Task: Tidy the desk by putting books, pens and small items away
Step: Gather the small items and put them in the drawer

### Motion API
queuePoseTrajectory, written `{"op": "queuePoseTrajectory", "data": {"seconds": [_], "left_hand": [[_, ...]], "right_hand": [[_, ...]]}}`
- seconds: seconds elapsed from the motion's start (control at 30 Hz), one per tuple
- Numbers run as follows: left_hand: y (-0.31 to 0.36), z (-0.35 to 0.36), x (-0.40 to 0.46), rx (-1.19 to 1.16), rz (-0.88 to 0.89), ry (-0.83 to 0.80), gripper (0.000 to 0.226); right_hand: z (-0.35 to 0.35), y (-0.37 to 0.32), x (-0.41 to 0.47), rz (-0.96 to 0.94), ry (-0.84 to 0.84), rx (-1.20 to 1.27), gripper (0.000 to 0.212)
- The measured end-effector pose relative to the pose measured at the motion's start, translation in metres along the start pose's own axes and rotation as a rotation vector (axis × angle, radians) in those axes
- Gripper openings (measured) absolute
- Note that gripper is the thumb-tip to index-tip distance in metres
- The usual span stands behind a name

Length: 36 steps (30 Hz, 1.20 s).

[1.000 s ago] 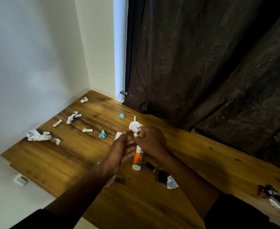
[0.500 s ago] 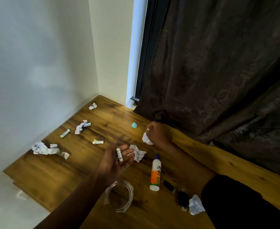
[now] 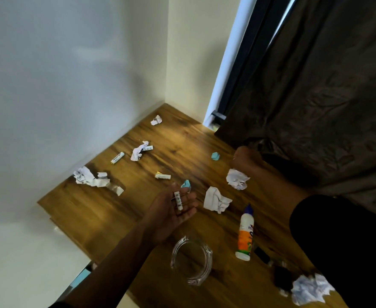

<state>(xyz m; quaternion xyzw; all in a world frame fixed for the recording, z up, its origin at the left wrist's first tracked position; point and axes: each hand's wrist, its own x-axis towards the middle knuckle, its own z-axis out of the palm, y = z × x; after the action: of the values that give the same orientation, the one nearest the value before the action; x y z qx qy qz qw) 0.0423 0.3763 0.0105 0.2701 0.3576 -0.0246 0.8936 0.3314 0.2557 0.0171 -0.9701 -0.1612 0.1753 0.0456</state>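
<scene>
desk (image 3: 116, 210), mid-tidy: our left hand (image 3: 171, 211) lies spread, small tube (image 3: 178, 200) resting loose on its palm; we keep it level. our right hand (image 3: 245, 157), fisted at the far edge; contents we cannot tell.

Crumpled white paper balls: six, at (image 3: 156, 120), (image 3: 139, 150), (image 3: 87, 177), (image 3: 237, 178), (image 3: 217, 199) and (image 3: 311, 289).

Small white printed cylindrical sticks: four. Three lie on the wooden desk (image 3: 107, 210) at (image 3: 117, 158), (image 3: 162, 175) and (image 3: 148, 148); one lies in an upturned palm (image 3: 178, 201).

Crumpled teal paper scraps: two, at (image 3: 215, 156) and (image 3: 186, 183).

White-and-orange plastic glue bottles with blue cap: one (image 3: 245, 236).

Clear glass round dishes: one (image 3: 192, 260).

Small black items beside the bottle base: at least two (image 3: 263, 254), (image 3: 283, 278); exact count cannot be determined.
</scene>
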Motion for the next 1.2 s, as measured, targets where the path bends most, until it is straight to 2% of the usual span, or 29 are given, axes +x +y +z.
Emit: {"op": "queuePoseTrajectory", "data": {"seconds": [0.1,0.2,0.27,0.43,0.57,0.73,0.8,0.97,1.2], "left_hand": [[0.004,-0.005,0.004,-0.004,-0.001,-0.011,0.051],[0.007,-0.009,0.008,-0.042,-0.006,-0.032,0.052],[0.009,-0.01,0.011,-0.079,-0.005,-0.046,0.053],[0.014,-0.006,0.015,-0.184,0.009,-0.07,0.055],[0.013,-0.006,0.014,-0.243,0.016,-0.095,0.057],[0.01,-0.022,0.004,-0.305,0.028,-0.103,0.049],[0.008,-0.028,0.001,-0.312,0.045,-0.069,0.049],[0.005,-0.049,-0.012,-0.362,0.056,-0.006,0.047],[0.005,-0.076,-0.031,-0.369,0.108,0.025,0.048]], "right_hand": [[0.003,-0.005,0.002,-0.028,0.132,0.027,0.03],[-0.004,-0.014,-0.013,-0.149,0.348,0.167,0.017],[-0.011,-0.028,-0.029,-0.258,0.403,0.273,0.013],[0.0,-0.074,-0.089,-0.518,0.274,0.439,0.012],[0.024,-0.101,-0.132,-0.715,0.194,0.373,0.016],[0.052,-0.112,-0.157,-0.905,0.168,0.274,0.025],[0.053,-0.116,-0.158,-0.919,0.194,0.305,0.021],[0.052,-0.124,-0.136,-0.77,0.299,0.277,0.011],[0.061,-0.14,-0.115,-0.739,0.173,-0.065,0.021]]}}
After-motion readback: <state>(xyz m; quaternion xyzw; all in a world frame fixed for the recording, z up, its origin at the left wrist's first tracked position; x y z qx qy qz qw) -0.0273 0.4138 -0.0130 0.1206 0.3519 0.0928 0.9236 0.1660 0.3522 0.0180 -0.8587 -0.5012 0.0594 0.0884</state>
